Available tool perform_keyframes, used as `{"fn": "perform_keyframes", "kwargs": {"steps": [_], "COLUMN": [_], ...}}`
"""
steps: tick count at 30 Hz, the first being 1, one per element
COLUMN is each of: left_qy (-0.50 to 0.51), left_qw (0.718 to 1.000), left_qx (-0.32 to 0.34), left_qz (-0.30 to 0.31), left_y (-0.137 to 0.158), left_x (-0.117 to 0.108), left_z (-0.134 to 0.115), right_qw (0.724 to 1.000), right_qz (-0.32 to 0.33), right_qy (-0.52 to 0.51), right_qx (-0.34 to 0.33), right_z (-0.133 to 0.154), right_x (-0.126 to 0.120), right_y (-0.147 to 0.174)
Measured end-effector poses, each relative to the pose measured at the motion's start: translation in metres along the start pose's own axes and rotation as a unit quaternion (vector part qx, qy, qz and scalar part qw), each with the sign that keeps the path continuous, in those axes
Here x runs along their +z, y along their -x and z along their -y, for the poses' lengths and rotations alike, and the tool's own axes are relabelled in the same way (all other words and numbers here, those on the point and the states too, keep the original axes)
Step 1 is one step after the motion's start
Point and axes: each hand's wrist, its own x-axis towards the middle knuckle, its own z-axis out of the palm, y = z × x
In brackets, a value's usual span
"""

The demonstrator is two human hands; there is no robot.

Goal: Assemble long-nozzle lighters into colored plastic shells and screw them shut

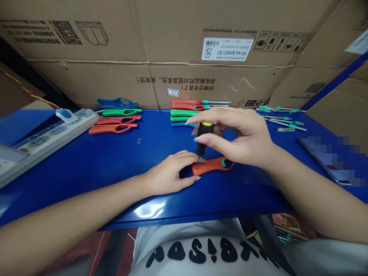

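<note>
An orange utility lighter (212, 165) lies flat on the blue table, with a teal trigger near its right end. My left hand (169, 173) grips its left end between thumb and fingers. Above it, my right hand (244, 132) is closed around the black and yellow handle of a screwdriver (202, 140). The screwdriver stands nearly upright, its thin shaft meeting the lighter's left end. Whether a screw sits under the tip, I cannot tell. A few small screws (139, 141) lie on the table further left.
Lighter casings (115, 128) in orange, red, green and blue lie at the back left. Lighters with metal rods (189, 104) are stacked behind my right hand. Loose rods (283, 120) and a phone (323, 159) lie right. A power strip (48, 140) runs along the left; cardboard (115, 84) stands behind.
</note>
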Motion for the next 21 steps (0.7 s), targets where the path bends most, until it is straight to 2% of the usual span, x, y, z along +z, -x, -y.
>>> {"fn": "perform_keyframes", "kwargs": {"steps": [3,5,8,14,16,19,21], "left_qy": [-0.003,-0.003,-0.004,0.002,0.002,0.000,-0.004], "left_qw": [1.000,1.000,1.000,1.000,1.000,1.000,1.000], "left_qx": [0.000,0.004,0.010,0.000,0.003,0.005,0.006], "left_qz": [0.002,0.001,-0.002,0.003,0.001,-0.001,-0.001], "left_y": [-0.0002,-0.0004,-0.0005,-0.0003,-0.0004,-0.0006,-0.0005], "left_x": [-0.0003,-0.0004,-0.0003,0.0000,-0.0006,-0.0013,-0.0012], "left_z": [0.0002,0.0001,0.0000,0.0002,-0.0002,-0.0010,-0.0010], "right_qw": [0.998,0.999,0.997,0.996,0.999,0.996,0.997], "right_qz": [-0.025,0.010,0.059,-0.031,-0.016,0.040,0.036], "right_qy": [0.056,0.021,-0.045,0.082,0.032,-0.080,-0.068], "right_qx": [-0.025,-0.037,-0.017,-0.011,-0.017,-0.009,-0.007], "right_z": [-0.0033,-0.0037,-0.0035,-0.0070,-0.0061,-0.0043,-0.0048], "right_x": [0.0014,0.0033,0.0059,0.0070,0.0074,0.0087,0.0090], "right_y": [0.0028,0.0040,0.0044,0.0062,0.0057,0.0048,0.0054]}}
